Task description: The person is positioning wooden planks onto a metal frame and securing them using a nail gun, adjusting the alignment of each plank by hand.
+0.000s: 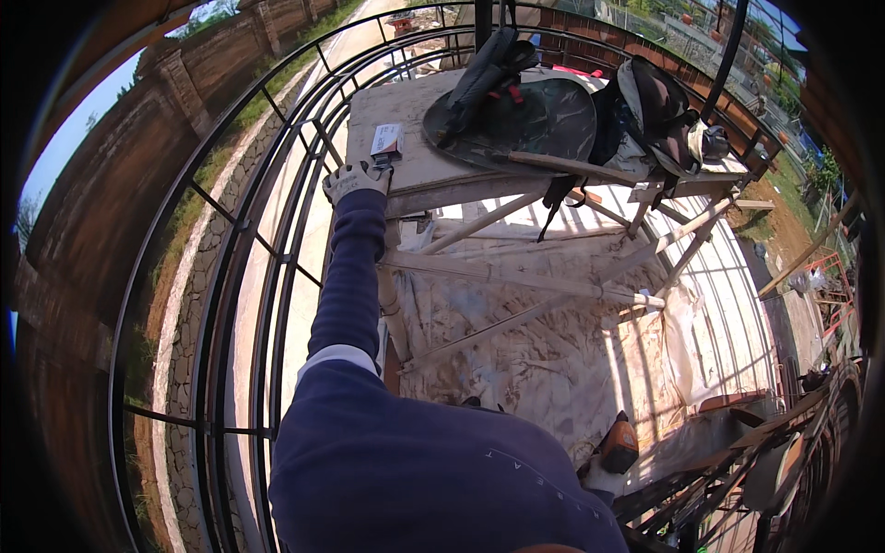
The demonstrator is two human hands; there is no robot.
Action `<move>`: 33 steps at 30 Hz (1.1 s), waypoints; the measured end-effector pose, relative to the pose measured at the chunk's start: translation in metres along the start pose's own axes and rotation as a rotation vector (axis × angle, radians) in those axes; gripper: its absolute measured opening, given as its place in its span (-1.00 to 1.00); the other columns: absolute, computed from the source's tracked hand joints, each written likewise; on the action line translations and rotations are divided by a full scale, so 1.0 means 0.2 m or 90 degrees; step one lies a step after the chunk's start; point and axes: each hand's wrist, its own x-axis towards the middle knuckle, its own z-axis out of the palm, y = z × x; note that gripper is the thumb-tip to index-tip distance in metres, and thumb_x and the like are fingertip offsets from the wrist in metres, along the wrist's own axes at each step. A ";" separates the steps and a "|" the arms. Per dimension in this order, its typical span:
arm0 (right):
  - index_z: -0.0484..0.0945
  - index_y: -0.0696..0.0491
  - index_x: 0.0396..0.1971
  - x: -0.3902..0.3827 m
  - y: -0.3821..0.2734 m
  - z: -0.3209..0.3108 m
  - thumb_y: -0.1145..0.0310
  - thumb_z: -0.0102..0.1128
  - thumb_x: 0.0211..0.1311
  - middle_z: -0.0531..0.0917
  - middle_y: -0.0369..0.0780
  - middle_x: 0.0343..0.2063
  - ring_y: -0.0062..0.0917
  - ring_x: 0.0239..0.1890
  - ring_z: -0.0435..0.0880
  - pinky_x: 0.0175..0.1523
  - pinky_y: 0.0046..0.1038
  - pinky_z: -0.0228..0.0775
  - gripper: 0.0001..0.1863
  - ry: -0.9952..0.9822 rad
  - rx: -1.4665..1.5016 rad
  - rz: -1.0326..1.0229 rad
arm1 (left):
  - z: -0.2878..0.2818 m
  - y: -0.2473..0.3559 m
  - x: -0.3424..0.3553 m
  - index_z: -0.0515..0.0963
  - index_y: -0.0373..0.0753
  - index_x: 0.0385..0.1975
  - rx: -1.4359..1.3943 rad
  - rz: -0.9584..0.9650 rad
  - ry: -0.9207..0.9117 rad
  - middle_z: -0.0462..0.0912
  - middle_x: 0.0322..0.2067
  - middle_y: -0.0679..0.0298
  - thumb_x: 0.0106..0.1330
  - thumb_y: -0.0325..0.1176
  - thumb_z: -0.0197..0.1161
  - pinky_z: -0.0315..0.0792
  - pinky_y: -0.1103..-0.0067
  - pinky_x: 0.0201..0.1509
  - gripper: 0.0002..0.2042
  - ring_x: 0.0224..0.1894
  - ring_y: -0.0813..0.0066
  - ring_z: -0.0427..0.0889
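Note:
My left arm, in a dark blue sleeve, stretches forward to the table's near left corner. There my left hand [356,180], in a pale glove, rests with its fingers apart. Just beyond the fingertips lies a small white box [387,139] with an orange and dark end; a small dark piece by the fingers is too small to name. Low at my right side, my gloved right hand [603,477] is closed round an orange and black power tool [620,446], probably a cordless drill. My torso partly hides that hand.
The wooden table [369,106] carries a camouflage hat [553,115], a dark bag [659,101] and a wooden stick [581,168]. Diagonal poles [516,276] brace its underside. A black metal railing [244,226] curves along the left. Stacked metal pieces [737,470] crowd the lower right.

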 end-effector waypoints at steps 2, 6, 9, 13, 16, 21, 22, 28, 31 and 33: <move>0.58 0.14 -0.52 -0.02 0.03 0.06 0.22 0.21 0.09 0.64 -0.22 -0.67 -0.34 -0.58 0.67 -0.39 -0.30 0.51 -0.74 -0.028 -0.003 0.054 | 0.07 0.02 0.05 0.65 0.02 -0.04 -0.023 0.001 -0.013 0.61 0.04 0.17 0.09 0.31 0.31 0.09 0.17 0.38 -0.42 0.19 0.14 0.47; 0.60 0.14 -0.37 -0.19 -0.17 0.13 0.23 0.29 0.02 0.69 -0.20 -0.53 -0.33 -0.46 0.70 -0.32 -0.31 0.55 -0.72 -0.075 -0.010 0.041 | 0.21 0.06 0.14 0.60 -0.09 0.01 0.028 0.004 0.051 0.62 0.04 0.11 0.06 0.33 0.32 0.12 0.11 0.37 -0.33 0.20 0.03 0.48; 0.60 0.10 -0.21 -0.24 -0.26 0.19 0.27 0.34 0.02 0.71 -0.16 -0.39 -0.29 -0.33 0.72 -0.21 -0.29 0.57 -0.67 -0.088 -0.081 -0.002 | 0.17 0.09 0.19 0.52 -0.19 0.11 0.025 0.008 -0.040 0.63 0.04 0.07 0.16 0.27 0.26 0.23 0.17 0.32 -0.31 0.13 0.03 0.55; 0.57 0.10 0.02 -0.27 -0.20 0.27 0.29 0.37 0.13 0.72 -0.14 -0.23 -0.39 -0.18 0.72 -0.05 -0.40 0.55 -0.56 -0.017 0.065 -0.065 | 0.18 0.01 0.21 0.56 -0.11 0.14 0.050 0.009 0.004 0.64 0.05 0.12 0.28 0.25 0.11 0.38 0.20 0.20 -0.38 0.13 0.09 0.57; 0.52 0.12 0.13 -0.30 -0.15 0.26 0.25 0.39 0.15 0.71 -0.08 -0.13 -0.33 -0.07 0.72 0.05 -0.39 0.52 -0.45 -0.013 0.146 -0.072 | 0.24 -0.02 0.25 0.62 -0.08 0.03 0.065 0.002 0.042 0.66 -0.06 0.14 0.27 0.29 0.10 0.40 0.19 0.16 -0.41 0.07 0.10 0.59; 0.49 0.11 0.18 -0.39 -0.19 0.09 0.21 0.42 0.10 0.69 -0.04 -0.07 -0.26 0.00 0.70 0.10 -0.36 0.50 -0.37 0.007 0.080 -0.063 | 0.25 0.07 0.19 0.54 -0.04 0.17 0.100 0.027 0.021 0.63 0.07 0.10 0.29 0.30 0.05 0.40 0.16 0.13 -0.37 0.12 0.07 0.58; 0.49 0.10 0.18 -0.41 -0.21 0.06 0.21 0.43 0.09 0.69 -0.03 -0.07 -0.25 0.01 0.69 0.10 -0.35 0.50 -0.37 0.003 0.076 -0.061 | 0.24 0.08 0.16 0.54 -0.05 0.16 0.085 0.043 0.017 0.63 0.06 0.10 0.29 0.29 0.05 0.41 0.16 0.13 -0.37 0.11 0.07 0.58; 0.50 0.17 0.14 -0.48 -0.19 -0.05 0.26 0.48 0.11 0.68 -0.11 -0.13 -0.46 -0.09 0.67 0.07 -0.44 0.47 -0.39 0.039 0.138 -0.057 | 0.26 0.30 0.02 0.55 -0.08 0.12 -0.080 0.189 -0.011 0.64 0.02 0.10 0.27 0.25 0.09 0.42 0.17 0.11 -0.40 0.08 0.07 0.59; 0.50 0.15 0.14 -0.54 -0.16 -0.10 0.28 0.46 0.12 0.69 -0.10 -0.14 -0.47 -0.09 0.68 0.07 -0.45 0.48 -0.41 0.075 0.134 -0.043 | 0.28 0.49 -0.09 0.56 -0.09 0.10 -0.140 0.260 -0.038 0.65 0.00 0.09 0.26 0.23 0.11 0.43 0.18 0.10 -0.41 0.06 0.07 0.60; 0.50 0.15 0.14 -0.56 -0.14 -0.13 0.28 0.46 0.12 0.69 -0.10 -0.13 -0.47 -0.08 0.68 0.08 -0.45 0.47 -0.41 0.099 0.153 -0.052 | 0.27 0.61 -0.16 0.56 -0.10 0.09 -0.169 0.297 -0.049 0.65 -0.01 0.09 0.26 0.22 0.12 0.43 0.19 0.09 -0.42 0.05 0.06 0.60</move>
